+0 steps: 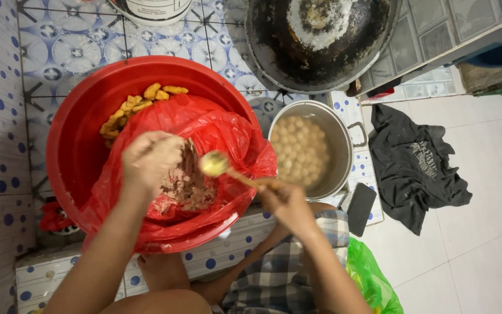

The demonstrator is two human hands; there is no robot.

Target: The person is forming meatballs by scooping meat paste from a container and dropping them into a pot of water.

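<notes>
We are over a tiled ledge (47, 273), white with blue dots, with a pale tiled floor at the right. Our left hand (149, 158) is closed into a fist around a lump of the brownish paste (188, 185), squeezing it over the middle of the red plastic bag (216, 131) that lines the red basin (71, 139). Our right hand (286, 200) pinches the handle of a spoon (215, 164), whose bowl sits just beside the fist.

As we judge it, a portion slipping off the spoon could fall on the ledge between basin and pot, since the spoon has to cross that gap. The loose bag edge could also drag with the hand.

The basin also holds yellow fried pieces (137, 107) at its far rim. The steel pot (344, 151), right of the basin, holds pale round balls (300, 148) in cloudy liquid. A blackened wok (321, 35) sits beyond it. A dark cloth (413, 163) lies on the floor.
</notes>
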